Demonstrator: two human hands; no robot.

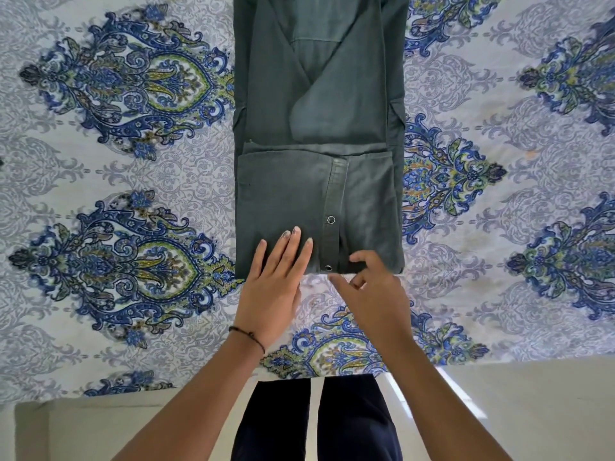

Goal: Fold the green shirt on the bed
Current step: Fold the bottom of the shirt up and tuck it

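Green shirt (319, 128), sleeves in, hem already folded up; left hand (276, 277) flat on its near edge, right hand (372, 287) pinching there; next, probably fold again

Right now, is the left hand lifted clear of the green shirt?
No, the left hand lies flat with its fingers pressed on the green shirt near its front edge.

We're in a home bedroom here, a bed (116, 194) spread with a blue-and-green paisley sheet (499, 227) filling the view, pale tiled floor (532, 410) just below the bed's near edge.
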